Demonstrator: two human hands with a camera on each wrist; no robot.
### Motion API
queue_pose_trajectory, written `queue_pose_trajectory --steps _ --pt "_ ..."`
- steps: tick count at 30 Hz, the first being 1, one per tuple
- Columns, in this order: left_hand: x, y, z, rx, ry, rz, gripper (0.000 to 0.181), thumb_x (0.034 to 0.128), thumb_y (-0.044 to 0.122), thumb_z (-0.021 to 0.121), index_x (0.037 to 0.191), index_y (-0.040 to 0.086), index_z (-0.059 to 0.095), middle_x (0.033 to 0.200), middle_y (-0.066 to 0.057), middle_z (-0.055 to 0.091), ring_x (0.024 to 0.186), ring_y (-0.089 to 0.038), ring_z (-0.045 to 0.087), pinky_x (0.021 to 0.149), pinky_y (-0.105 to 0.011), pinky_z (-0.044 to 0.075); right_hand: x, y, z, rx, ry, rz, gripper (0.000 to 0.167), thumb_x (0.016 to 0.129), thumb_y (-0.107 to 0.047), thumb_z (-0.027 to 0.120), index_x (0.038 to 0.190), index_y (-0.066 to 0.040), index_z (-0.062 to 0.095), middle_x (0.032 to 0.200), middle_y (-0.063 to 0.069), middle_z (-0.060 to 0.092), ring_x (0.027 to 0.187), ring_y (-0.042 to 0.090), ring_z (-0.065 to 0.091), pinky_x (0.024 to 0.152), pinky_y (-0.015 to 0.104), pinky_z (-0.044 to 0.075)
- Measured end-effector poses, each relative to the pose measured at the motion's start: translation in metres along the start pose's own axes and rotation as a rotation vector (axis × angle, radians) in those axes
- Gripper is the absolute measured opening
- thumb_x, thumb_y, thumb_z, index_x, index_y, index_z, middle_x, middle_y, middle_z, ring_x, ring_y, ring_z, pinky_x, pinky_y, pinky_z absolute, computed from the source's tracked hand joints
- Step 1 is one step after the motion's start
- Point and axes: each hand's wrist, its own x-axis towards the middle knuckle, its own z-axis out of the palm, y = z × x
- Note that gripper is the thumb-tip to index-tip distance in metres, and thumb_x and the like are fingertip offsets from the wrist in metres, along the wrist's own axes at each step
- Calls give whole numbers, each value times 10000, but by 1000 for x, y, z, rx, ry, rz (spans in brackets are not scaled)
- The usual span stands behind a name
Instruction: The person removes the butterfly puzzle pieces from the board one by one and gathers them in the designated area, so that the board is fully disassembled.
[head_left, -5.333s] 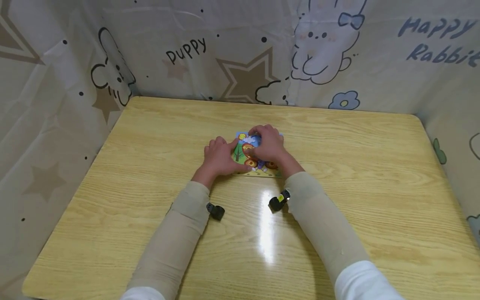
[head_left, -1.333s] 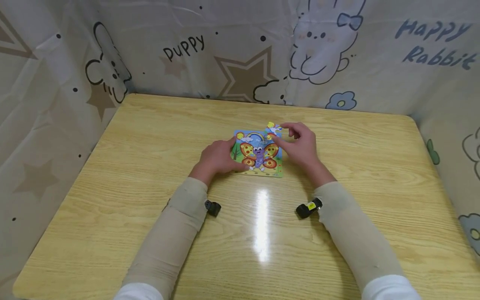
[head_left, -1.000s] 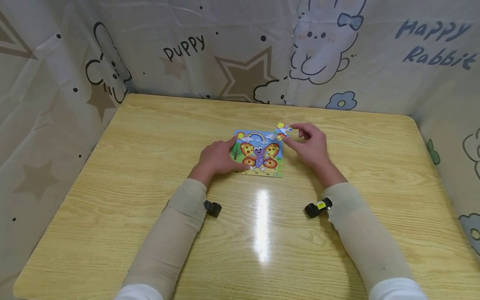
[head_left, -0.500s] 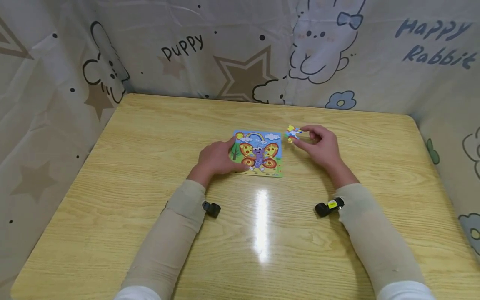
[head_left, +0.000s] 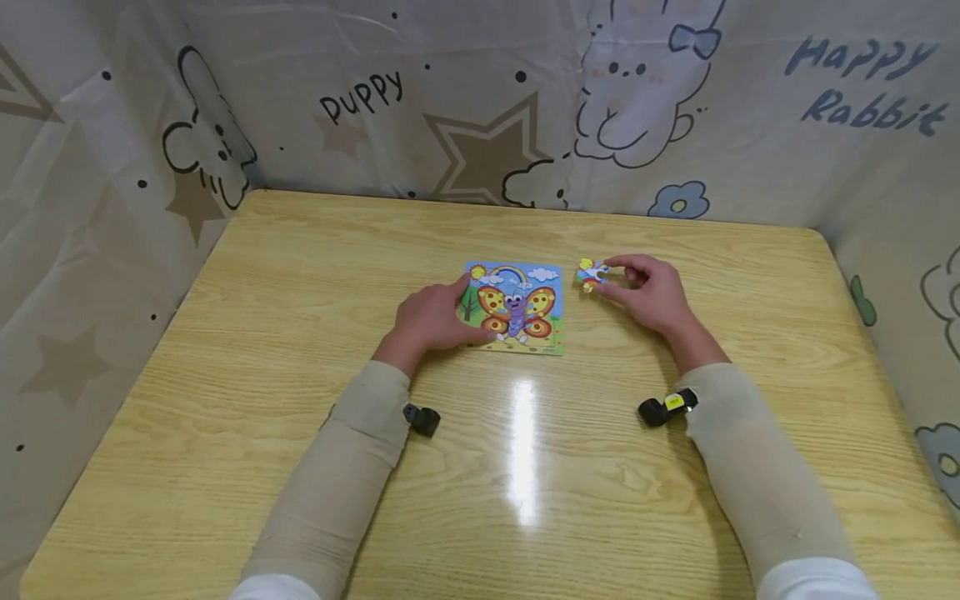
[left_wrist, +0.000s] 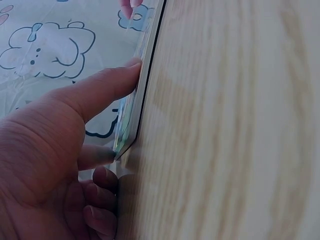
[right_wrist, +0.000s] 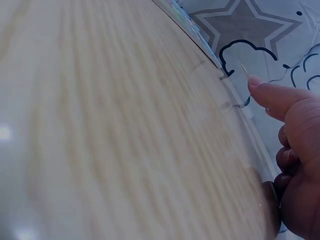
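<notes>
Nearest, two sleeves [head_left: 318, 492] reach in across the bench [head_left: 450, 500], cut off at the bottom. Now the left hand [head_left: 431, 318]: its grip, thumb and forefinger, holds the left side of the butterfly board [head_left: 517, 312], lying on the bench. Over to the right, the right hand [head_left: 652, 296] pinches one puzzle piece [head_left: 588, 275], just beside the board, apart from it! So one piece is off, I'd judge, not yet set down or fitted; whether others sit loose is too small to tell. The left hand covers some picture; the right wrist view catches the piece only edge-on. Beyond, printed cloth [head_left: 465, 50].
</notes>
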Motion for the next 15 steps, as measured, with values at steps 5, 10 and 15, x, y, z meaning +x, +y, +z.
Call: queue_pose_trajectory --steps 5,10,15 --pt "-1 1 -1 0 -8 -5 1136 717 733 731 1608 225 242 1471 -125 486 1269 -325 491 903 -466 442 2 1 -2 -23 -30 -12 421 841 -332 833 1161 -78 732 846 112 461 776 226 395 696 330 302" --pt "0 1 -1 11 -14 -2 1138 718 745 719 1610 230 233 1476 -127 481 1280 -328 483 916 -470 437 3 4 -2 -62 -46 -29 393 840 -282 838 1154 -67 741 822 117 465 761 232 405 690 341 302" --pt "0 0 -1 16 -10 -1 1134 719 744 718 1608 229 238 1463 -131 491 1266 -326 493 904 -468 441 7 3 -1 -111 -58 -36 373 845 -261 833 1145 -58 745 783 104 469 733 231 411 689 358 304"
